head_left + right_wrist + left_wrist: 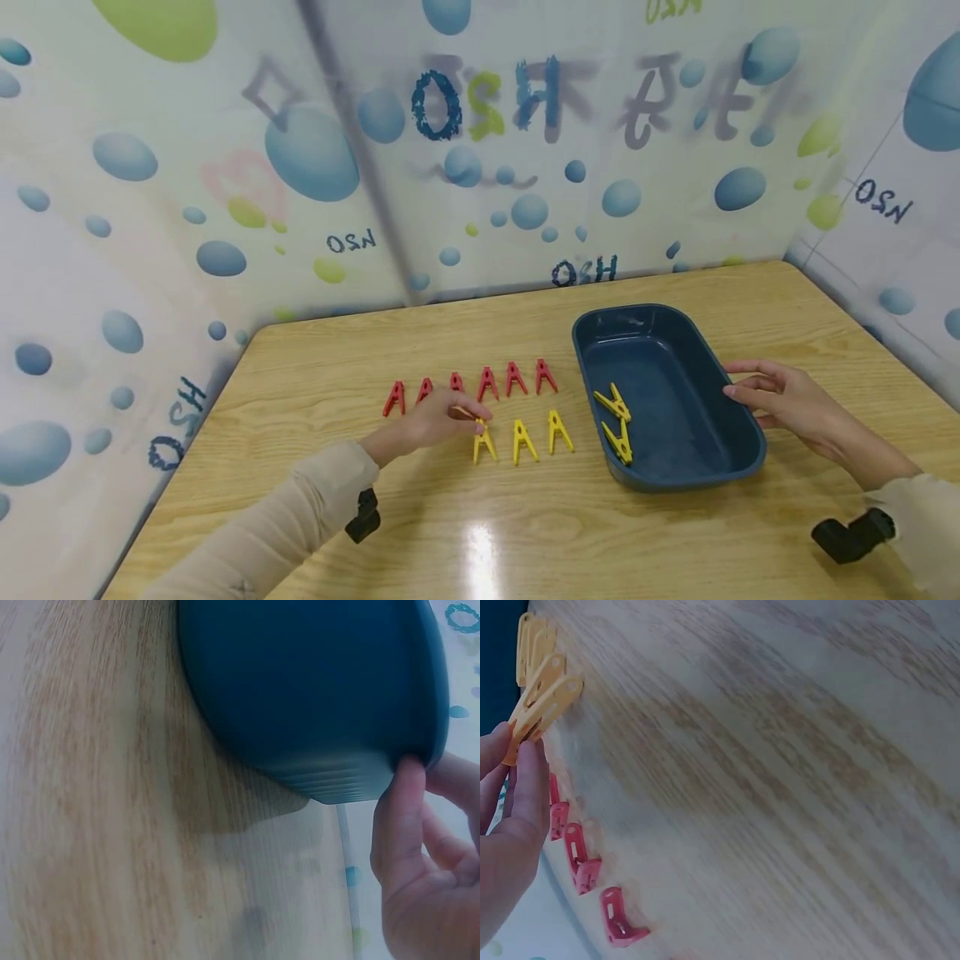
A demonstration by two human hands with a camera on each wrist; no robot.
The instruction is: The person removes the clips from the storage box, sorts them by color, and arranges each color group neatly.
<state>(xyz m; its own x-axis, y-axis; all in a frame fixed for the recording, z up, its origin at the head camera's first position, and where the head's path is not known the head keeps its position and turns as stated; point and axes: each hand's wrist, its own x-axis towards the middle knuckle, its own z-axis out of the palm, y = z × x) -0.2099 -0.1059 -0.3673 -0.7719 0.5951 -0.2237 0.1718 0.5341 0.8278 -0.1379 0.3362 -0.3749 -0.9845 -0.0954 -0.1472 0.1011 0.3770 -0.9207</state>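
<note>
My left hand pinches the top of a yellow clothespin between thumb and fingers, just above or on the table. Two more yellow clothespins, one nearer and one farther, stand to its right in a row. At the rim of a dark blue plastic basin, my right hand holds the right side with thumb and fingers. Inside the basin, two yellow clothespins lie against the left wall. A row of several red clothespins is behind the yellow ones, partly hidden by my left hand.
Everything stands on a light wooden table. A patterned curtain with blue and green spots rises behind the table's far edge and along its sides. Light reflects off the near tabletop.
</note>
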